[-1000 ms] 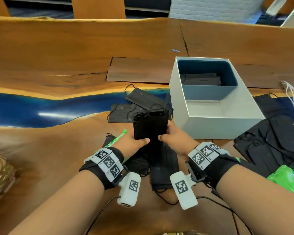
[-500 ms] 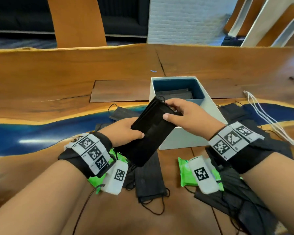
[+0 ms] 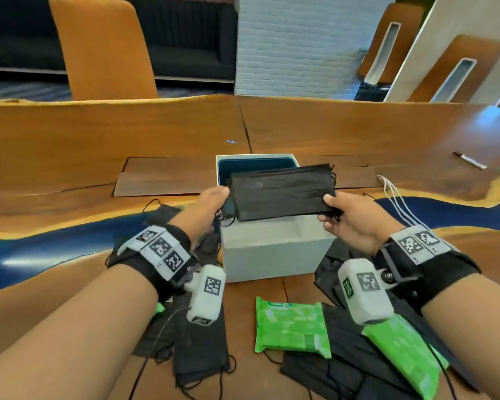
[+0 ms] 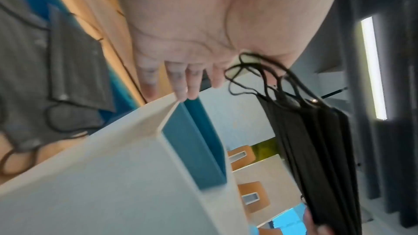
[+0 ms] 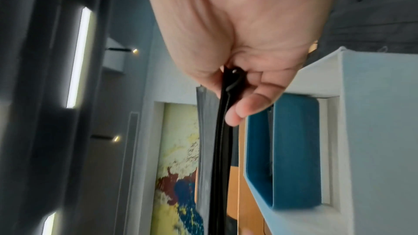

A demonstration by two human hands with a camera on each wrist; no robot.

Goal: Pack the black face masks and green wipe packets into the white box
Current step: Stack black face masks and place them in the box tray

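A stack of black face masks (image 3: 283, 192) hangs level just above the open white box (image 3: 272, 252). My right hand (image 3: 338, 215) pinches its right end between thumb and fingers (image 5: 244, 112), the stack (image 5: 221, 149) seen edge-on. My left hand (image 3: 214, 200) meets the left end at the thumb; its fingers (image 4: 181, 85) are straight, near the box corner (image 4: 162, 113), apart from the stack (image 4: 316, 149). Two green wipe packets (image 3: 292, 327) (image 3: 404, 350) lie on the table in front of the box. Loose masks (image 3: 199, 342) (image 3: 329, 370) lie around them.
The box has a blue inner compartment (image 3: 243, 168) at its far side. White cords (image 3: 396, 197) lie right of the box and a pen (image 3: 471, 161) further back. More masks (image 4: 68, 60) lie left of the box. An orange chair (image 3: 104, 50) stands beyond the table.
The mask stack went from upright over the table, through a tilt, to level above the box. Both hands rose and moved forward with it, and the left grip has loosened.
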